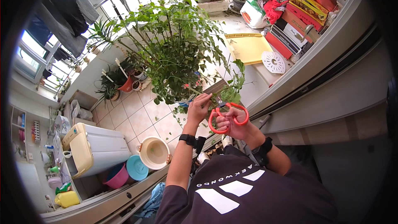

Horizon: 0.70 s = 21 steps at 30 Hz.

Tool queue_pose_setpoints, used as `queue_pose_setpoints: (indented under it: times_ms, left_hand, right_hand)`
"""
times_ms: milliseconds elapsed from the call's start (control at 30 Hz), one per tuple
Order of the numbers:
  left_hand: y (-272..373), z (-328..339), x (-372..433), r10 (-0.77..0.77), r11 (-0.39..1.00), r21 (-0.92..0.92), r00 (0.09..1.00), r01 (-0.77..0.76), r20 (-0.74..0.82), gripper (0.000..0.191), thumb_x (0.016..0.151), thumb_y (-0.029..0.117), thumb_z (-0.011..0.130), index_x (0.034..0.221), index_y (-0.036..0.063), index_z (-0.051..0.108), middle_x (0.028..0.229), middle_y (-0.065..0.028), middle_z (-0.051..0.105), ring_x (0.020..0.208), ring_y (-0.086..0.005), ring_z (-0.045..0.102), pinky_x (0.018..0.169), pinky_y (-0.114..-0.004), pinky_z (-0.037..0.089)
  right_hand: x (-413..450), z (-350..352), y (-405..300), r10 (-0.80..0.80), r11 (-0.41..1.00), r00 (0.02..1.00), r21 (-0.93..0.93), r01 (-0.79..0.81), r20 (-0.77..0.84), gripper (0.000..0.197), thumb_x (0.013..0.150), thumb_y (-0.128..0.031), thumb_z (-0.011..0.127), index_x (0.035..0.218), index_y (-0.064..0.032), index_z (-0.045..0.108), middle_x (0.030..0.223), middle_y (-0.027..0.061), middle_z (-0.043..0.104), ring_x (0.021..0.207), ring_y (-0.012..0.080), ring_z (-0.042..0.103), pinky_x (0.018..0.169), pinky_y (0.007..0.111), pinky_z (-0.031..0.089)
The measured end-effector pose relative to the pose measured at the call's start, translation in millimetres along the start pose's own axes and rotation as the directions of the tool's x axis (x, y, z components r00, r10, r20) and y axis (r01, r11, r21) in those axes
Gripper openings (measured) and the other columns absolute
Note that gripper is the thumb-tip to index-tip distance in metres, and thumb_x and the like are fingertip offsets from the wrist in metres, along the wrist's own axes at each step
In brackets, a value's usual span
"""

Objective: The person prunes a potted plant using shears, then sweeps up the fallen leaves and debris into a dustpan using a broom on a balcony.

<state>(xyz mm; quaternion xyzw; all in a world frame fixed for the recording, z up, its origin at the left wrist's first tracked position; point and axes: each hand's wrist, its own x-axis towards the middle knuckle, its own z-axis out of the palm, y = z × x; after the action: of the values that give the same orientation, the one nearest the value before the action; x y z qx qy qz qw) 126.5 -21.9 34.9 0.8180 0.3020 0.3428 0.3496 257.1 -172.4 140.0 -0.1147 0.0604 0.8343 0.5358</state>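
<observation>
A tall leafy potted plant fills the middle of the head view. My right hand holds red-handled scissors, its fingers through the large loops; the dark blades lie among leaves and their tips are hidden. Just left of them my left hand reaches to a stem at the plant's lower edge, fingers bent; whether it grips the stem is not clear. A leafy trailing branch hangs beyond the scissors. Cut-looking leaves lie scattered on the floor tiles.
A cream bucket, a blue basin, a pink basin and a washing machine stand at lower left. Smaller potted plants sit by the wall. A yellow tray and boxes lie at upper right.
</observation>
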Motion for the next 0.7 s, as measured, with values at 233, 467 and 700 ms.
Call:
queue_pose_setpoints:
  times_ms: [233, 467, 700]
  left_hand:
    - [-2.9, 0.4, -0.7, -0.022, 1.000, 0.014, 1.000, 0.022, 0.018, 0.029, 0.088, 0.023, 0.067, 0.117, 0.0196, 0.070, 0.117, -0.0034, 0.068, 0.117, -0.0205, 0.058, 0.096, -0.036, 0.045]
    - [-0.1, 1.0, -4.2, -0.067, 0.997, 0.037, 0.997, 0.066, 0.026, 0.030, 0.089, 0.025, 0.067, 0.118, 0.0229, 0.070, 0.120, -0.0023, 0.067, 0.120, -0.0198, 0.057, 0.099, -0.038, 0.041]
    - [-2.5, 1.8, -4.8, -0.045, 0.999, 0.017, 0.999, 0.044, 0.015, 0.030, 0.088, 0.024, 0.068, 0.118, 0.0228, 0.070, 0.120, -0.0024, 0.067, 0.119, -0.0197, 0.057, 0.097, -0.038, 0.042]
  right_hand:
    - [-1.2, 1.5, 0.1, 0.006, 0.998, 1.000, 0.057, -0.005, -0.020, 0.040, 0.085, -0.015, 0.045, 0.119, 0.0048, 0.051, 0.082, 0.0032, 0.052, 0.065, 0.0118, 0.052, 0.070, 0.028, 0.046]
    - [0.2, 3.1, 1.6, -0.059, 0.998, 0.995, -0.009, 0.059, -0.074, 0.037, 0.090, -0.016, 0.043, 0.119, 0.0046, 0.052, 0.080, 0.0031, 0.054, 0.064, 0.0111, 0.052, 0.068, 0.027, 0.045]
    - [3.7, -8.8, 5.6, -0.087, 0.991, 0.992, -0.111, 0.077, -0.093, 0.036, 0.093, -0.018, 0.042, 0.119, 0.0042, 0.053, 0.076, 0.0011, 0.057, 0.060, 0.0094, 0.053, 0.066, 0.027, 0.045]
